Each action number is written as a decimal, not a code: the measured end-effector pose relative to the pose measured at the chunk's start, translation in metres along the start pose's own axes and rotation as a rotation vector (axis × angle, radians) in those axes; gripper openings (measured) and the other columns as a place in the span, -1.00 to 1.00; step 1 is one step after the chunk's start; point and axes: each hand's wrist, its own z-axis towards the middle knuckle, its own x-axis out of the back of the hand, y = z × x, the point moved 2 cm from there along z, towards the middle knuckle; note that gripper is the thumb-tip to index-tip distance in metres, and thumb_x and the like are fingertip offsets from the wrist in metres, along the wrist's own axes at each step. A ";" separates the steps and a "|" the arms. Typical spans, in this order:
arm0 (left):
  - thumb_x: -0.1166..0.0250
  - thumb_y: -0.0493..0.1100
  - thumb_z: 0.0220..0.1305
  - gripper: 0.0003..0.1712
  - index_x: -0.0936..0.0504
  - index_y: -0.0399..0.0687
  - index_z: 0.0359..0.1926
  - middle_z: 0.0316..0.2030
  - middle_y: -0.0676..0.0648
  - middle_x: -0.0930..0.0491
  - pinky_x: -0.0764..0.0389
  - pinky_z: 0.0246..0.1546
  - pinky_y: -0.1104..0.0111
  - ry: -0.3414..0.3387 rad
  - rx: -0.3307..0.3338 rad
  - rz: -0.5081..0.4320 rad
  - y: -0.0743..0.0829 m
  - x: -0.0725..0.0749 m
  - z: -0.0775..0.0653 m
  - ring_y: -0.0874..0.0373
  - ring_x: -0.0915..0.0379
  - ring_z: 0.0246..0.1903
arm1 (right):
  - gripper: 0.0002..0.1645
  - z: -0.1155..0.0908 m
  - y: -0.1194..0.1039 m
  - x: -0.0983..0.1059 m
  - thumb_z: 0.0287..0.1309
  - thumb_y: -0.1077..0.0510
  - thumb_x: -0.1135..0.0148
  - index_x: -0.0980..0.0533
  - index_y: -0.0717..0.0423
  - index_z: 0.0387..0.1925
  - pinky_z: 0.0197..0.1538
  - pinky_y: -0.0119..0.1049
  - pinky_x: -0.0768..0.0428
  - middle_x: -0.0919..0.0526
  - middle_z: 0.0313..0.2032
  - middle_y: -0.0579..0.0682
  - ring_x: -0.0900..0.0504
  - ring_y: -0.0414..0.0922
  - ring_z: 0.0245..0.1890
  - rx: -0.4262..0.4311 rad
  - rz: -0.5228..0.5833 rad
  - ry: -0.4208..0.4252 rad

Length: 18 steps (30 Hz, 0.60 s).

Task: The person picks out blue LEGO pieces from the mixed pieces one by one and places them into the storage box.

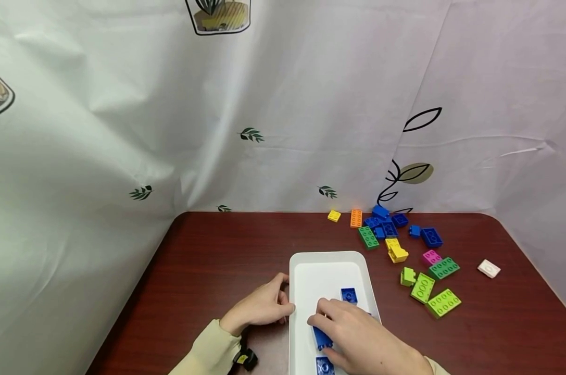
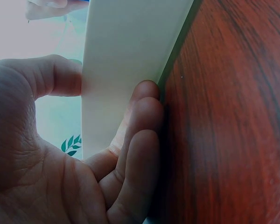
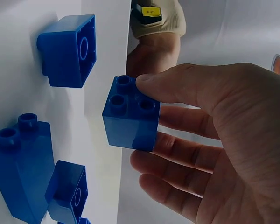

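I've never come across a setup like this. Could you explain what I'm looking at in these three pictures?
There is no robot here: these are a person's two bare hands. The widest picture comes from a camera worn on the head, looking forward and down. The other two come from cameras on the wrists, each showing that hand close up.

The left hand holds the side of a white tray on a dark reddish table. The right hand, over the tray, pinches a blue block between thumb and fingers. More blue blocks sit in the tray. Beyond it, towards the right, lie loose blocks in green, yellow, blue, orange, pink and white.
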 end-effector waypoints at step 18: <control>-0.29 -0.18 0.19 -0.35 -0.32 -0.19 0.29 -0.57 0.07 -0.59 -0.51 -0.55 0.39 0.004 -0.007 -0.011 0.003 0.000 -0.001 0.18 -0.59 -0.62 | 0.00 -0.010 0.009 0.002 0.15 -0.54 -0.25 -0.23 -0.38 0.54 0.28 0.26 -0.53 -0.16 0.61 -0.15 -0.36 0.02 0.48 -0.091 0.057 -0.045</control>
